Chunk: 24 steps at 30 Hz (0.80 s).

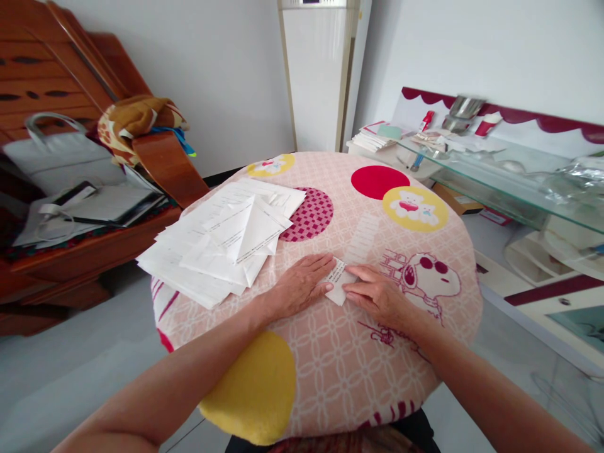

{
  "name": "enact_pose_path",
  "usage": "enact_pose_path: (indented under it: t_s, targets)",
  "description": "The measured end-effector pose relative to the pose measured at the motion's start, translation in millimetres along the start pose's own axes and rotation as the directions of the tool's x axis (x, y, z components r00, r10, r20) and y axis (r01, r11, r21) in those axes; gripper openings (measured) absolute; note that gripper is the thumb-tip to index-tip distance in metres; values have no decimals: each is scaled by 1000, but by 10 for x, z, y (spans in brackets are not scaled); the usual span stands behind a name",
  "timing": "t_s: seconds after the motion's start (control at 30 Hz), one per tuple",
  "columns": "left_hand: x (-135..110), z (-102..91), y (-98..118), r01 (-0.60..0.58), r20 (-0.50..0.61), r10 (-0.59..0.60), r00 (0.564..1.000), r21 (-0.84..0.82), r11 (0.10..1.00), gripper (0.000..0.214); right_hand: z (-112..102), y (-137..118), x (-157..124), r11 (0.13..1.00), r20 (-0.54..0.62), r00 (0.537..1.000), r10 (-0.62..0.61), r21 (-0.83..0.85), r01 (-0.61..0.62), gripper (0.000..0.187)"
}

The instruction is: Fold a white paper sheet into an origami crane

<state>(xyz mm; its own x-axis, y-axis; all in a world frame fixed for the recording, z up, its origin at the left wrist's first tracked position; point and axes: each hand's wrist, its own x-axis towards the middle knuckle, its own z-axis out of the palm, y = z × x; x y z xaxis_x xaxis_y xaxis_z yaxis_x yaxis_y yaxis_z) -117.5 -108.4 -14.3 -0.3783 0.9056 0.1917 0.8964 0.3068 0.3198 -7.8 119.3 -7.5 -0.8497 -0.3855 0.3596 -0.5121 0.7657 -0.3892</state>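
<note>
A small folded piece of printed paper (337,283) lies on the cloth-covered round table (325,352), between my two hands. My left hand (304,283) rests flat, its fingertips and thumb on the paper's left side. From the right, the fingers of my right hand (375,292) are bent and pinch the paper's right edge. Part of the paper is hidden under the fingers. Left of my hands sits a spread pile of white printed sheets (189,258), with folded papers (250,226) on top.
A strip of pale paper or print (363,236) shows beyond my hands. To the right stands a glass-topped shelf (495,170) with cups and stacked paper. A wooden chair (160,167) at left bears a grey bag (61,157) and a brown patterned cloth (136,123).
</note>
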Motion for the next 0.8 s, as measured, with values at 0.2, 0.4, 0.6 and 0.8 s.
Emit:
enact_pose_path:
  t_s: [0.2, 0.4, 0.6, 0.8]
  targets:
    - [26, 49, 30, 38, -48, -37, 998, 16, 999, 53, -18, 63, 257, 979, -28, 983, 183, 94, -180, 22]
    - [-45, 65, 19, 112, -201, -123, 972, -65, 992, 44, -65, 159, 652, 856, 108, 881, 461, 206, -473, 21]
    - [-33, 28, 82, 211, -233, -263, 936, -225, 951, 46, -77, 253, 744, 615, 267, 734, 624, 411, -672, 24]
    - [74, -35, 78, 302, -170, -392, 904, -392, 869, 53, -116, 179, 603, 413, 359, 648, 671, 546, -729, 30]
